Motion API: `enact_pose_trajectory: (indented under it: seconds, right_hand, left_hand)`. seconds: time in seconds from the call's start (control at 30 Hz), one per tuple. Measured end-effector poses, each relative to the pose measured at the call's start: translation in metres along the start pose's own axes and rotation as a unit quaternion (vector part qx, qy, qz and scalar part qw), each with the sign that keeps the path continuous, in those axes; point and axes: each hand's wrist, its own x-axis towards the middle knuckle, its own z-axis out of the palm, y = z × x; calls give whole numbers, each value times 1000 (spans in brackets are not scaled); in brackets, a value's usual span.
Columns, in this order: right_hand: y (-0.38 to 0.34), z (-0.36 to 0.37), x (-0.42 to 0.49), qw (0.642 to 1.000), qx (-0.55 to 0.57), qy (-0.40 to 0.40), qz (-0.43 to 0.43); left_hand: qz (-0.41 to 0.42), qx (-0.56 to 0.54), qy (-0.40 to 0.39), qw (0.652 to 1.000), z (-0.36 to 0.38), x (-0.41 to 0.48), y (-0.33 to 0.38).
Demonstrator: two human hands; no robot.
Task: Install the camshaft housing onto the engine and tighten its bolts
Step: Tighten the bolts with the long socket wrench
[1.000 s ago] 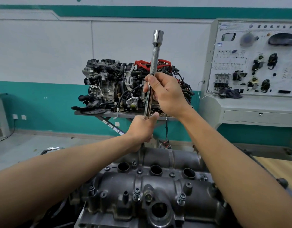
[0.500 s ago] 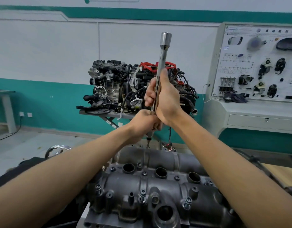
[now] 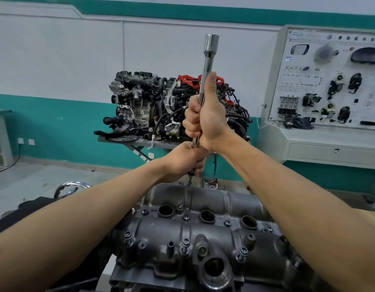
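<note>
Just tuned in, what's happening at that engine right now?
A person holds a long chrome wrench upright with both hands. The right hand grips the middle of the shaft, thumb up; the left hand grips its lower end. The tip is at a bolt on the far edge of the camshaft housing, which has other bolts in place.

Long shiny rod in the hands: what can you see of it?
The rod is chrome-looking metal, with a wider socket-like cap on top and a knurled band midway. It stands nearly upright, top leaning right. The right hand wraps its middle, thumb up the shaft; the left hand grips its lower end. Its dark tip points at the far edge of the camshaft housing.
</note>
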Motion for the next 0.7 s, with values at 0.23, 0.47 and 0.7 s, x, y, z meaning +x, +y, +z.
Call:
enact_pose_trajectory:
  seconds: [0.23, 0.47, 0.7]
  right_hand:
    - [1, 1, -2, 1000, 0, 6, -10]
    - [-1, -3, -2, 1000, 15, -11, 1]
    - [0, -7, 2, 1000, 25, 0, 13]
  left_hand:
    - [-5, 32, 19, 999, 2, -4, 3]
    - [-38, 261, -45, 963, -18, -13, 17]
    - [-54, 347, -83, 932, -41, -17, 22]
